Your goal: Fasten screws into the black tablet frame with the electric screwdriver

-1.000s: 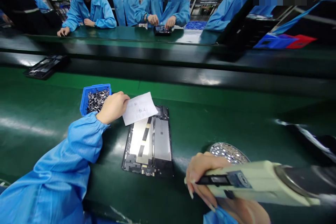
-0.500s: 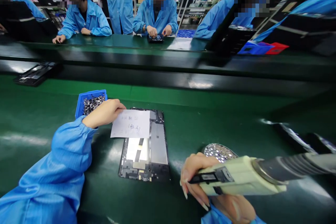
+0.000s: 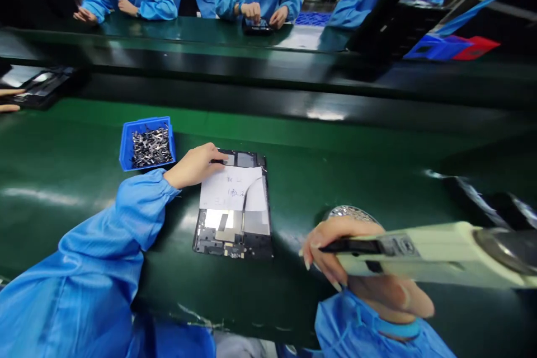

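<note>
left hand [image 3: 193, 165]: fingers together, pressing a paper slip [image 3: 232, 188] flat on the opened tablet [image 3: 235, 207], mid-belt | right hand [image 3: 335, 257]: wrapped around a cream power screwdriver [image 3: 423, 251], near right | blue screw bin [image 3: 146, 143]: just left of the tablet | green belt [image 3: 356, 179]

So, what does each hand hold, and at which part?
Right hand grips the cream tool at its rear end. Left hand presses the paper slip at its upper-left corner.

White paper slip [image 3: 229, 189] flat on open tablet chassis [image 3: 235, 229]; cream tool [image 3: 419, 254], perhaps heat gun, horizontal.
</note>
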The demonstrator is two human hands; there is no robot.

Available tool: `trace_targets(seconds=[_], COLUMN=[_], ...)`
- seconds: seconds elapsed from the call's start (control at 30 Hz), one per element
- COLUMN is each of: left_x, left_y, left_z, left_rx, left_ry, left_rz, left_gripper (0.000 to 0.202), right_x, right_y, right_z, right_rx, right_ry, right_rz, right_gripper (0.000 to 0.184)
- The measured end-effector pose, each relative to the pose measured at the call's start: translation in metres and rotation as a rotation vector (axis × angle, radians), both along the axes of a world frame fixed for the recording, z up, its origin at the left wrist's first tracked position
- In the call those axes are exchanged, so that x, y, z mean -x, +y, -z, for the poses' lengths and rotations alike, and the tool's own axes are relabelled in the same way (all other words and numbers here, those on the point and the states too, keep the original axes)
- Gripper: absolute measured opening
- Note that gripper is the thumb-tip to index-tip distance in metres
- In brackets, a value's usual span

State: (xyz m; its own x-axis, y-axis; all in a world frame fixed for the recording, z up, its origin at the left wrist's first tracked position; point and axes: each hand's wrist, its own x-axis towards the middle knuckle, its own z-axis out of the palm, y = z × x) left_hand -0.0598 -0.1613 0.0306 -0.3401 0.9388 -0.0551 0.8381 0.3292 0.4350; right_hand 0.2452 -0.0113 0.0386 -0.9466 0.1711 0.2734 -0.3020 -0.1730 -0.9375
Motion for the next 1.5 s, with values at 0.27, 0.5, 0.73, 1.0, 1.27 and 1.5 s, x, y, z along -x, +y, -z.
trace_targets(seconds=[0.27, 0.5, 0.73, 1.0, 1.27, 1.5], left_x=[-0.021, -0.078, -0.087, -0.089, -0.089, -0.089], left_y=[-0.031, -0.054, -0.046, -0.052, -0.052, -0.051], left_z=[-0.001, 0.051, 0.053, 0.052, 0.050, 0.048], left_rx=[-0.432, -0.444, -0.378, -0.308, -0.337, -0.380], left_ry=[0.228, 0.053, 0.046, -0.026, -0.040, -0.083], left_rz=[0.040, 0.101, 0.079, 0.033, 0.054, 0.081], left_gripper=[0.035, 0.051, 0.039, 0.036, 0.034, 0.032], right_x=[-0.009, 0.001, 0.010, 0.010, 0.009, 0.006], right_y=[0.031, 0.045, 0.045, 0.046, 0.044, 0.044], right_z=[-0.016, 0.006, 0.015, 0.016, 0.014, 0.015], right_rx=[-0.005, 0.013, 0.044, 0.066, 0.014, -0.002], right_ry=[0.194, 0.233, 0.142, 0.113, 0.075, 0.048], right_rz=[0.721, 1.021, 1.099, 1.087, 1.077, 1.087], right_gripper=[0.049, 0.050, 0.047, 0.043, 0.046, 0.043])
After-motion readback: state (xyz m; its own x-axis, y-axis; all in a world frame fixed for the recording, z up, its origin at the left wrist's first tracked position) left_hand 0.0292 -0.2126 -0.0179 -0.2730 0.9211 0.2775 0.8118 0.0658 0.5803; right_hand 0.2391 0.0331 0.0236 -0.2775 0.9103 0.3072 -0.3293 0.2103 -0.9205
